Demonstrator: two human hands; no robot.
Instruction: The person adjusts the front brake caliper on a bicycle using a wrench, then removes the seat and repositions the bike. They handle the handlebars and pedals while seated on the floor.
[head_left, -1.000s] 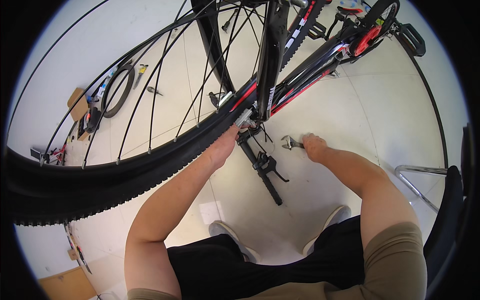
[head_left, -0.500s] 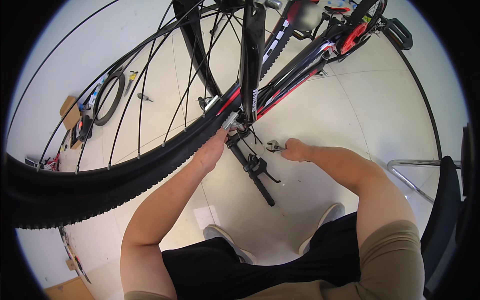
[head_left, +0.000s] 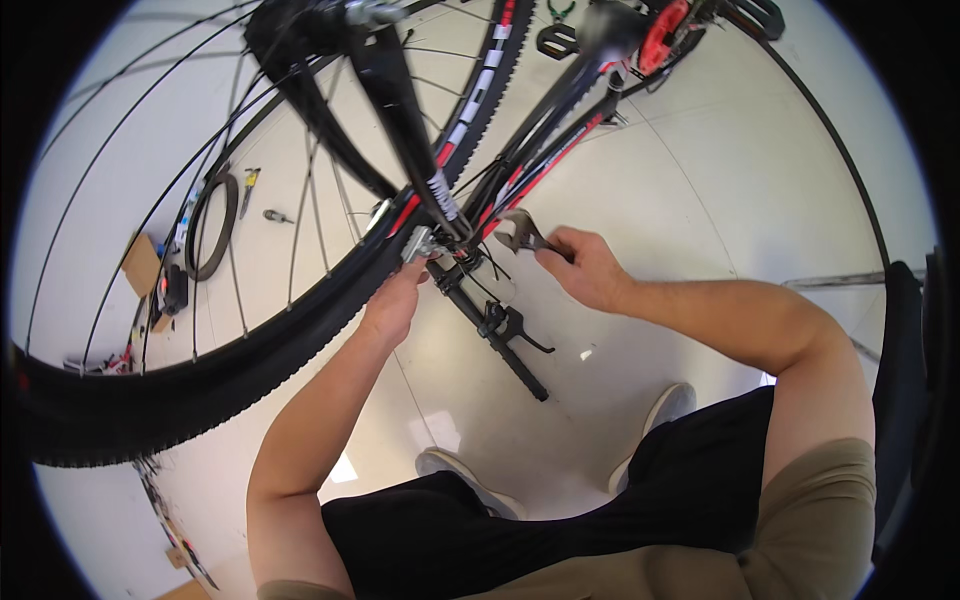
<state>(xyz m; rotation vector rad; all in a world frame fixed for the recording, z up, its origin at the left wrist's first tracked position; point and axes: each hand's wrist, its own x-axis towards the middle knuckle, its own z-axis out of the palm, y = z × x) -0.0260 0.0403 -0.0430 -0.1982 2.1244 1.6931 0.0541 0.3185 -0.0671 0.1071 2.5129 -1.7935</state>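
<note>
An upside-down bicycle stands before me, its front tyre (head_left: 290,365) and black fork (head_left: 405,120) on the left. My left hand (head_left: 393,303) reaches up beside the tyre, its fingers closed at a silver metal part (head_left: 418,245) near the fork crown; the fingertips are partly hidden. In my right hand (head_left: 590,268) is an adjustable wrench (head_left: 524,234), gripped by its handle. Its jaw end is beside the frame, just right of the fork; whether it touches anything I cannot tell. Below both hands, the handlebar (head_left: 500,345) with a brake lever (head_left: 528,332) points toward me.
At the left, a loose black tyre (head_left: 232,230), a yellow-and-black tool (head_left: 248,190), a screwdriver (head_left: 278,216) and a cardboard box (head_left: 140,265) lie on the floor. Green-handled pliers (head_left: 560,12) are at the far side. A black chair (head_left: 895,380) stands close on my right.
My right hand has lifted the wrench up and left to the bicycle frame; it looks larger now. The bicycle and my left hand appear shifted left in view.
</note>
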